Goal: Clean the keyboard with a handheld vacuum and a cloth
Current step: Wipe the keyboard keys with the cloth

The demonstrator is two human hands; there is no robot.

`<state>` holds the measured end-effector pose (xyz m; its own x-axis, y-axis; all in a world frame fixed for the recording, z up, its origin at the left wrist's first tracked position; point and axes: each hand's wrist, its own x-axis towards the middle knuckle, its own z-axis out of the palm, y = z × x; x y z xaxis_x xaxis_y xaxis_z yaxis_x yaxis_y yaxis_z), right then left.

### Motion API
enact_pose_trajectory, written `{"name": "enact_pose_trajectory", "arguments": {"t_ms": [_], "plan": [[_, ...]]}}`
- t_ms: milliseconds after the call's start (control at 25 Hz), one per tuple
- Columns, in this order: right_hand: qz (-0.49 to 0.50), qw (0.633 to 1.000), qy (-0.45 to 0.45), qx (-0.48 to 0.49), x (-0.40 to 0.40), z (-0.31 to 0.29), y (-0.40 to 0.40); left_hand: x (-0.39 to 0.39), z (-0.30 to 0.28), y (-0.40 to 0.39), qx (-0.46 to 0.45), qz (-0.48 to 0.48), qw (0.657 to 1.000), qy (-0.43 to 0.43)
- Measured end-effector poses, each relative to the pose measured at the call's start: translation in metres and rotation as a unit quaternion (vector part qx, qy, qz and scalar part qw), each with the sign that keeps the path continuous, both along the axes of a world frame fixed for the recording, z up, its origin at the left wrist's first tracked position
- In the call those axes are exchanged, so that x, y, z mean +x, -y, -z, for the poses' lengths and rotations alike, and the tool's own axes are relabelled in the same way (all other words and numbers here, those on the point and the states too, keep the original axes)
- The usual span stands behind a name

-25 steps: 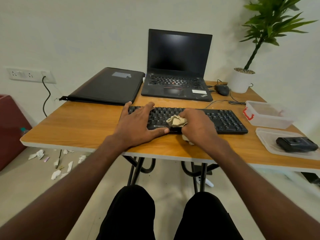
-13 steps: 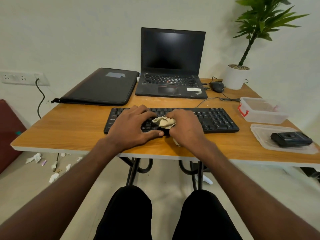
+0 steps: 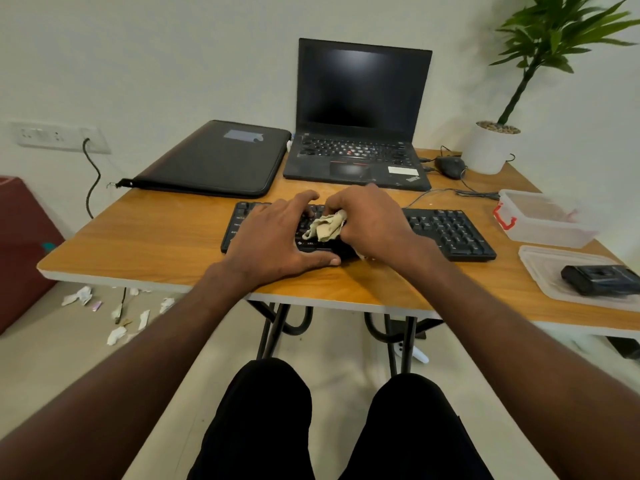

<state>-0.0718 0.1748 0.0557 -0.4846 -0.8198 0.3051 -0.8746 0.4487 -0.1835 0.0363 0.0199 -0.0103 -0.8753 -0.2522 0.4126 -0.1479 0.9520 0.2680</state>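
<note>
A black keyboard [image 3: 450, 232] lies across the wooden table [image 3: 149, 237] in front of me. My left hand [image 3: 277, 237] rests flat on the keyboard's left half, thumb along its front edge. My right hand [image 3: 370, 220] grips a crumpled beige cloth [image 3: 325, 228] and presses it on the keys at the keyboard's middle. The two hands nearly touch. A black handheld vacuum [image 3: 602, 278] lies on a clear plastic lid [image 3: 543, 268] at the right table edge.
Behind the keyboard stands an open black laptop [image 3: 360, 133], with a black sleeve [image 3: 214, 164] to its left and a mouse [image 3: 450, 166] to its right. A potted plant [image 3: 491, 147] and a clear plastic box [image 3: 543, 218] sit at the right. Paper scraps [image 3: 117, 313] litter the floor.
My right hand has slid the cloth leftward along the keys, toward my left hand. My left hand stays on the keyboard's left half. The camera has shifted.
</note>
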Motion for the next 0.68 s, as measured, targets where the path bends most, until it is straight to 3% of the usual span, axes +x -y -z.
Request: {"name": "enact_pose_trajectory", "arguments": {"t_ms": [80, 200, 280, 400, 680], "plan": [[-0.027, 0.999, -0.028, 0.023, 0.006, 0.0, 0.006, -0.002, 0.0, 0.001, 0.001, 0.004, 1.0, -0.001], [-0.058, 0.995, 0.068, 0.036, -0.009, -0.003, -0.01, -0.001, 0.001, 0.003, -0.02, 0.022, 1.0, 0.006], [-0.009, 0.996, 0.087, 0.031, -0.026, -0.006, -0.02, -0.001, 0.002, 0.004, -0.05, 0.039, 0.998, 0.018], [0.085, 0.996, 0.039, -0.001, -0.019, 0.001, -0.025, -0.004, 0.002, 0.004, -0.058, 0.046, 0.997, 0.02], [0.09, 0.991, 0.085, -0.043, 0.018, 0.018, -0.039, -0.002, 0.003, 0.003, -0.062, 0.05, 0.997, 0.005]]}}
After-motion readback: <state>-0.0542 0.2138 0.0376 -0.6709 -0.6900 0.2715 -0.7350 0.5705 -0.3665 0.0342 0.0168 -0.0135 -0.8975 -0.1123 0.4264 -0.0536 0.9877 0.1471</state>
